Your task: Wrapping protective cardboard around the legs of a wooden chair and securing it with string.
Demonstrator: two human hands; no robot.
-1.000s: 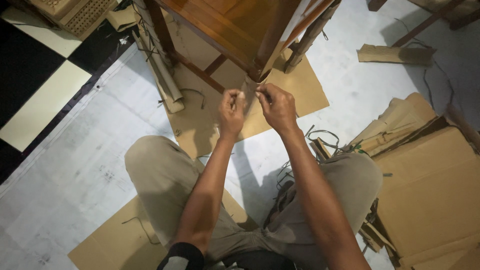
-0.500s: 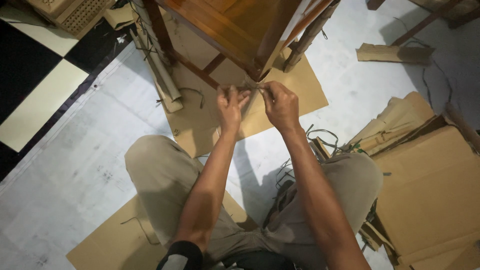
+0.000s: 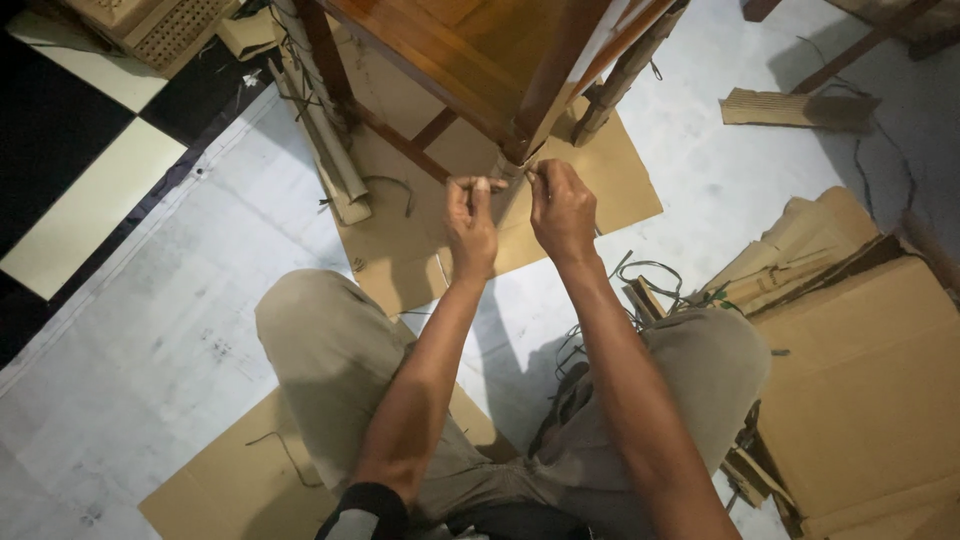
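Straight ahead of both hands, directly under the corner of the wooden table (image 3: 470, 55): a table leg wrapped in cardboard (image 3: 507, 190), long axis running down and toward the knees. Left hand (image 3: 470, 225) just left of the leg, fingers closed in a pinch on what looks like a thin cord, too fine to confirm. Right hand (image 3: 562, 212) just right, pinching likewise at the same height. Equally near, one either side; flat cardboard sheet (image 3: 600, 170) beneath.
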